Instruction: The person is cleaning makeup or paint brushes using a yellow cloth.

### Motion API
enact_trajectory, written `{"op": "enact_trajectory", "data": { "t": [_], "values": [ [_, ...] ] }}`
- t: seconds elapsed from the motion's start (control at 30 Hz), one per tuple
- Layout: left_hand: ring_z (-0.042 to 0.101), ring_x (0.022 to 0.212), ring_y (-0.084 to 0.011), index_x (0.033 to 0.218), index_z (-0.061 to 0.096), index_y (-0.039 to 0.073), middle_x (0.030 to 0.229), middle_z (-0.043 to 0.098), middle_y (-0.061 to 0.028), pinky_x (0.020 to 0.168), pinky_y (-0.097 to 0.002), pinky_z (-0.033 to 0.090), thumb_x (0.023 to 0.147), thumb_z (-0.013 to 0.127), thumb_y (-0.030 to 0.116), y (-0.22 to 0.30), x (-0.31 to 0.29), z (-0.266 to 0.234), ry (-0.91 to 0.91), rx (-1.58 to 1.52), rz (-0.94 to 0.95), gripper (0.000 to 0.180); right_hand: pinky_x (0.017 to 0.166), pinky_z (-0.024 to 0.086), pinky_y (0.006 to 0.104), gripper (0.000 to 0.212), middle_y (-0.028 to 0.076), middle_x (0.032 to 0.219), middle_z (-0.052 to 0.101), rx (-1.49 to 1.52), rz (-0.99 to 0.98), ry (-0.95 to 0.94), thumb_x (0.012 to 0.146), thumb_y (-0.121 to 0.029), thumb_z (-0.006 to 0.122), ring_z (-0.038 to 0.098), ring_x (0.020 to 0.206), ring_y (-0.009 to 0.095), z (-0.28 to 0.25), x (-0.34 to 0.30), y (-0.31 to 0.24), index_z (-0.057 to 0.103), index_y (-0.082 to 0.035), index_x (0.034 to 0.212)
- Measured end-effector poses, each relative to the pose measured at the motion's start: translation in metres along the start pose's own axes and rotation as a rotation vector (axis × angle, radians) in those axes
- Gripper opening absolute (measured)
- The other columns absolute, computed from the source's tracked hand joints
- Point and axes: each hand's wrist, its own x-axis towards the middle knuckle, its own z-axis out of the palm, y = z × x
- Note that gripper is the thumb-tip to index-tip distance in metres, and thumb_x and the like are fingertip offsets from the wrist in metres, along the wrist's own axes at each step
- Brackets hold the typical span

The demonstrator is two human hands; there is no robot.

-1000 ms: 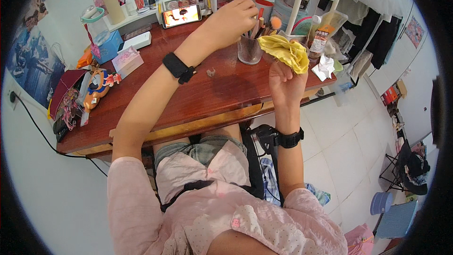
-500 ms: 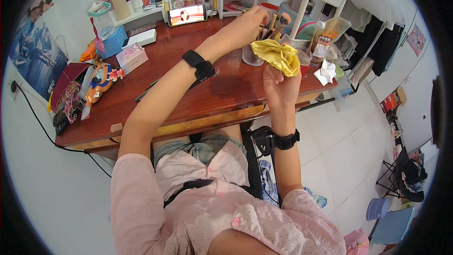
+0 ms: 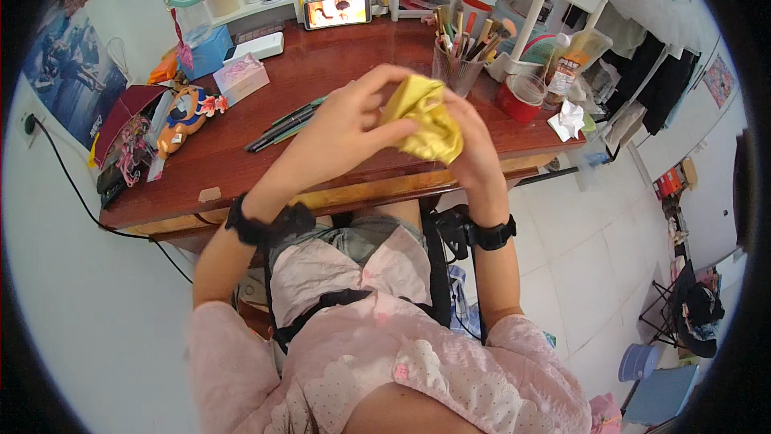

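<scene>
A crumpled, shiny yellow flower-like piece [image 3: 428, 122] is between my two hands, above the front part of the desk. My right hand [image 3: 479, 149] has closed on it from the right, with the fingers partly hidden behind it. From the left, my left hand [image 3: 345, 125] pinches its edge, thumb in front and fingers curled over the top. Whether it is paper, foil or cloth I cannot tell. Just beyond my hands stands a clear cup [image 3: 456, 73] with several brushes and pens in it. Several dark pens [image 3: 281, 129] lie beside my left wrist.
A phone [image 3: 337, 12] with a lit screen leans upright at the back of the reddish-brown desk [image 3: 321, 57]. To the right are a red tub [image 3: 520, 99], a white shelf rack [image 3: 540, 20] and crumpled tissue [image 3: 567, 120]. A plush toy [image 3: 181, 121] lies at left.
My left hand has come back from the brush cup to the yellow piece and now grips it. My right hand has brought the piece left and slightly nearer. The view has shifted a little.
</scene>
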Motion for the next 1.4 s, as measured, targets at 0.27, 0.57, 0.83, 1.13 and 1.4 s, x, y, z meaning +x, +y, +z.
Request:
{"op": "enact_trajectory", "data": {
  "t": [0.27,0.57,0.83,1.13,1.4],
  "values": [
    [0.052,0.092,-0.0083,0.092,0.049,-0.002,0.097,0.053,-0.0023,0.083,-0.0208,0.041,0.085,0.059,0.002,-0.023,-0.069,-0.018,0.336,-0.217,-0.136,0.013,0.071,0.044,0.0188,0.031,0.0,0.1,0.058,-0.321,0.231,-0.198,0.091,-0.009,0.043,0.053,0.085,0.004,0.041,0.013,0.031,0.049,-0.001,0.12],
    [0.05,0.085,-0.004,0.092,0.049,-0.002,0.089,0.051,0.0006,0.075,-0.0179,0.041,0.089,0.054,0.004,-0.032,-0.09,-0.02,0.456,-0.088,-0.147,0.008,0.081,0.043,0.0242,0.038,0.006,0.105,0.058,-0.566,0.094,-0.128,0.093,-0.032,0.049,0.054,0.094,0.012,0.05,0.019,0.035,0.052,0.0,0.114],
    [0.055,0.081,-0.0051,0.096,0.051,-0.003,0.088,0.06,-0.0051,0.068,-0.0185,0.044,0.091,0.05,0.003,-0.019,-0.088,-0.012,0.519,-0.123,-0.079,0.008,0.07,0.046,0.0272,0.033,0.01,0.088,0.061,-0.905,-0.009,-0.211,0.083,-0.02,0.061,0.058,0.078,0.014,0.055,0.01,0.036,0.055,0.002,0.107],
    [0.059,0.076,-0.0069,0.102,0.05,-0.003,0.087,0.065,-0.0089,0.064,-0.0188,0.046,0.09,0.05,0.004,-0.011,-0.093,-0.017,0.478,-0.167,-0.189,0.013,0.062,0.044,0.0284,0.033,0.011,0.07,0.063,-0.836,0.112,-0.157,0.089,-0.026,0.054,0.053,0.065,0.01,0.047,0.0,0.028,0.061,0.005,0.094],
    [0.06,0.088,-0.0128,0.123,0.047,-0.002,0.108,0.059,-0.0139,0.076,-0.0202,0.047,0.082,0.054,-0.006,0.005,-0.102,-0.019,0.329,-0.27,-0.226,0.042,0.068,0.044,0.0234,0.037,0.002,0.08,0.065,-0.701,0.161,-0.202,0.092,-0.028,0.051,0.053,0.074,0.006,0.052,-0.005,0.018,0.061,0.007,0.097]
  ]
}}
